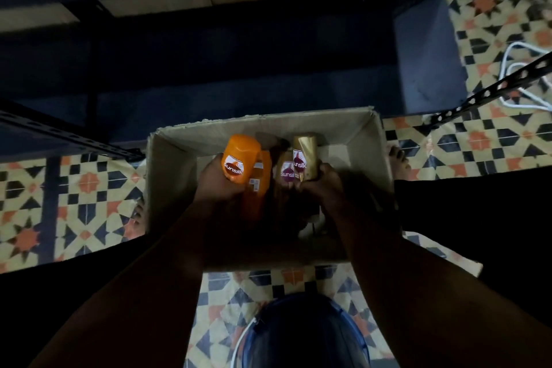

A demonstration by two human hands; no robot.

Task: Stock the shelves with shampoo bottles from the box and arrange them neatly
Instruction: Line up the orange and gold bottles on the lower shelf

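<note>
Fingers of left hand [219,179] grip orange bottle [240,158]; right hand [321,185] grips gold bottle [304,155].

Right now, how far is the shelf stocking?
Early. No bottle shows on the shelf. The left hand grips an orange bottle, the right hand a gold bottle, both above the box. More bottles remain inside.
</note>
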